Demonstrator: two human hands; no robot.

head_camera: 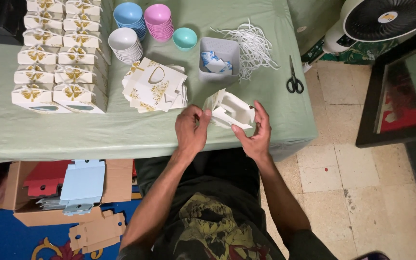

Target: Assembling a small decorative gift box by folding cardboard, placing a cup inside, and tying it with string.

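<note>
Closest to me, both hands are up at the near edge of the table [121,137], working one white card box [230,111] between them. My left hand [190,130] pinches the box's left flap with thumb and fingertips closed on the card. My right hand [256,132] cups the right side from below, fingers curled round the edge, thumb pressed against the lower panel. So both are gripping, neither is loose. The box sits just above the green cloth, half opened, panels splayed, not yet squared up.

I'd call this the folding step: the blank is being popped into shape, and the walls are only partly raised. As I judge it, the next move calls for a steady hold on the right while the left tucks its flap in, with light pressure so the thin card doesn't crease.

A little further in, just left of the hands, lies a stack of flat blanks [154,85] with gold print and a heart-shaped window. Behind the box stands a grey tub [219,58] with small blue-and-white packets. Scissors [294,77] lie to the right, and white cords [254,45] are heaped beyond the tub.

Furthest out, stacks of small bowls [143,26] stand in blue, pink, white and teal, and rows of finished boxes [56,58] with gold bows fill the far left.
</note>
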